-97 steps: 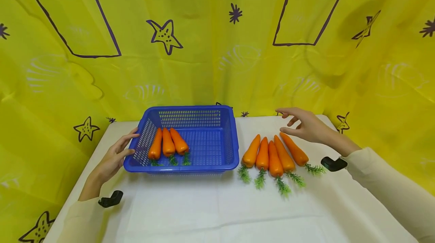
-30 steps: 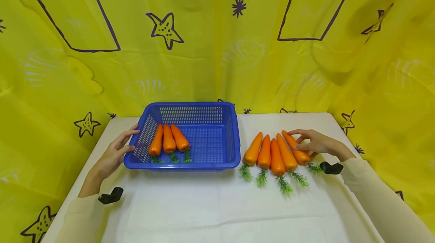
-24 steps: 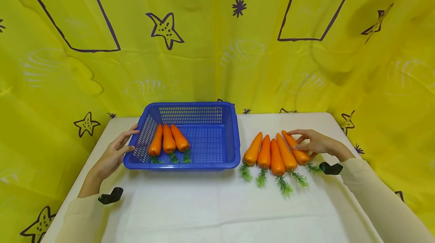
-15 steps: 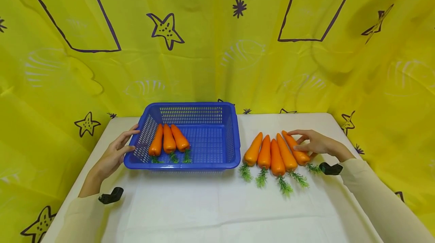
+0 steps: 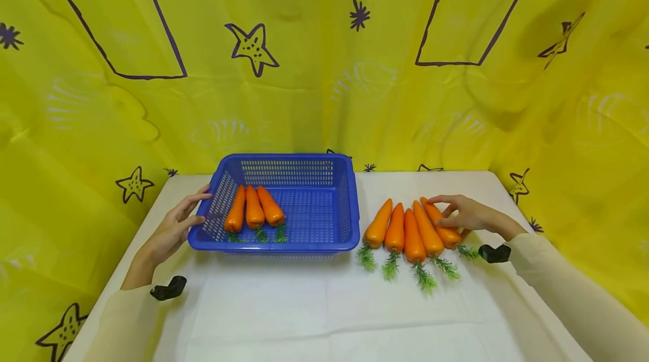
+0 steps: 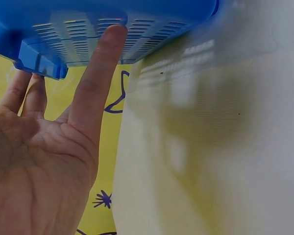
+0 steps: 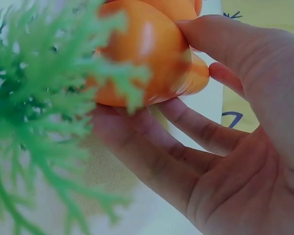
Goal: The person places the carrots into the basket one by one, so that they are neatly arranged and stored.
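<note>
In the head view, a blue plastic basket (image 5: pixel 294 246) holds 3 orange carrots (image 5: pixel 254 213) with green tops at its left end. My left hand (image 5: pixel 171 233) touches the left end of the basket with fairly straight fingers; the left wrist view shows the thumb (image 6: pixel 100 73) against the outer wall. To the right, several carrots lie fanned on the table, tops toward me. My right hand (image 5: pixel 471 215) holds the rightmost carrot (image 5: pixel 446 235). In the right wrist view, the thumb lies on one side of that carrot (image 7: pixel 142 44) and the fingers curl under it; its leafy top hides part of the view.
A white cloth covers the table (image 5: pixel 324 305). Behind it and along the sides hangs a yellow curtain (image 5: pixel 304 97) with purple drawings. Other carrots (image 5: pixel 394 229) lie close together between the basket and my right hand. Dark wrist devices (image 5: pixel 169 288) sit by both sleeves.
Since the oldest frame, my right hand has come down and toward me from above the carrot tips onto the rightmost carrot. My left hand and the basket have stayed in place.
</note>
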{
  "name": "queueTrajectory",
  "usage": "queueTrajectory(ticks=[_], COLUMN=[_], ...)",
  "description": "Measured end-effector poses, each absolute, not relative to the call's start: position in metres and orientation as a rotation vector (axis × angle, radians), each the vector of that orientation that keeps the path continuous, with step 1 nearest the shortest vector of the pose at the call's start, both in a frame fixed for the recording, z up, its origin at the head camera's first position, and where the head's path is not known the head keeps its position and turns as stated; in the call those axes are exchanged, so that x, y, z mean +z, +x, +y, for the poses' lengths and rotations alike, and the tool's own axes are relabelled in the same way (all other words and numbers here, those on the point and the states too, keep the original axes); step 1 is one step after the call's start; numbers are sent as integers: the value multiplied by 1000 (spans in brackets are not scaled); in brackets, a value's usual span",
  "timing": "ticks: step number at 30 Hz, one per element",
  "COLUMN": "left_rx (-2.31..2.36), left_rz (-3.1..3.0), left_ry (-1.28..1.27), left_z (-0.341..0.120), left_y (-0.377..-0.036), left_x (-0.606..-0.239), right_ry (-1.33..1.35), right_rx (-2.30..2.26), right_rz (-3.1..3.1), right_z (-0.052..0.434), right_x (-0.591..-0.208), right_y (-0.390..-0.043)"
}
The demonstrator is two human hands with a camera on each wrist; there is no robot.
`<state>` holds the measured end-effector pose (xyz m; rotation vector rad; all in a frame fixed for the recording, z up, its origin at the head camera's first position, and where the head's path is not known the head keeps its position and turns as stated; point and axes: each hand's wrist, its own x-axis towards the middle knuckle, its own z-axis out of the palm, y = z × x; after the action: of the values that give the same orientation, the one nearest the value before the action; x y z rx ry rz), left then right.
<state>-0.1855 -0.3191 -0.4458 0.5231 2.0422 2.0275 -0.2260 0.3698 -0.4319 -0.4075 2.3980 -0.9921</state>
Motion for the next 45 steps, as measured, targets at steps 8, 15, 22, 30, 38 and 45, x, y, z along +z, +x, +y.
queueTrajectory(ticks=[8,15,22,30,38,45], left_rx=[1986,1969,1986,1980,1958,1951], left_rz=[2075,2079,2070,2078,2101,2116], left_ry=[514,505,480,484,499,515], left_z=[-320,-321,-320,-320,-321,-321], left_y=[-188,-188,-187,-187,-187,-186], left_x=[-446,-445,-443,-446,-445,-446], right_ry=[-466,-470,-494,-519,-517,-490], right_rx=[-955,-913,-890,-889,-873,-902], right_rz=[2389,2400,2408,2443,2484,2456], right_z=[368,368,370,370,372,373], right_x=[-430,-419,-402,-380,-359,-339], right_y=[-226,-227,-225,-226,-226,-229])
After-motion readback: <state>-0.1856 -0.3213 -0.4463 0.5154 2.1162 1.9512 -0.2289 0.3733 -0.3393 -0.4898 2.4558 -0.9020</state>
